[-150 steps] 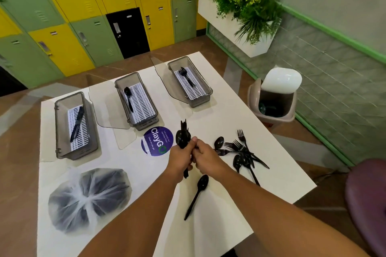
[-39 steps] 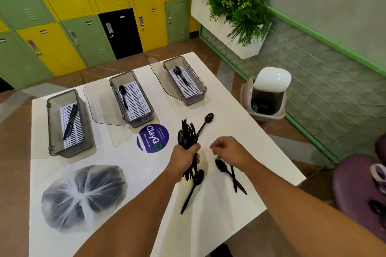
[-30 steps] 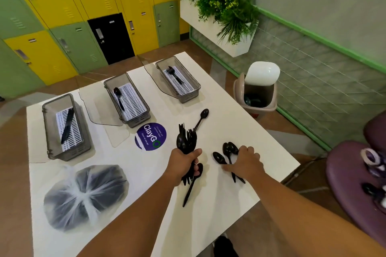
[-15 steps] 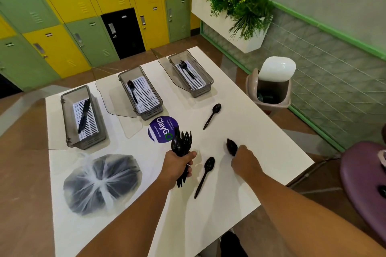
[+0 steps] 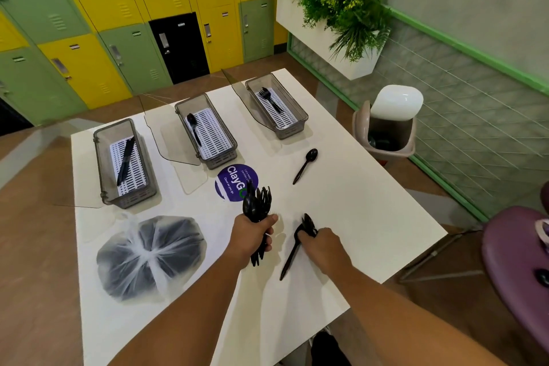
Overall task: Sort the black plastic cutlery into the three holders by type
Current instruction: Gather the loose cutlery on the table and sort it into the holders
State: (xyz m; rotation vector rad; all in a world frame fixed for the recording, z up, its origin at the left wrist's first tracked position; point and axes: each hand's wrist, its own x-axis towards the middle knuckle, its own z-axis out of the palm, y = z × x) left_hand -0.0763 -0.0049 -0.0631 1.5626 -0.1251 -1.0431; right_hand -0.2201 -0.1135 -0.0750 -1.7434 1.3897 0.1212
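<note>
So your left hand (image 5: 252,239) clenches an upright cutlery bundle (image 5: 257,204) as a store, freeing your right hand (image 5: 322,246) to pinch loose spoons (image 5: 307,224) off the table (image 5: 365,217).

A purple sticker (image 5: 232,179) lies on the white table (image 5: 356,217), near a lidded bin (image 5: 396,102).

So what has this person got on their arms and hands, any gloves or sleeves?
No gloves: the left hand and the right hand are bare. The left forearm and the right forearm are bare too, with no sleeve showing up to the picture's edge. No watch, bracelet or ring can be seen.
</note>
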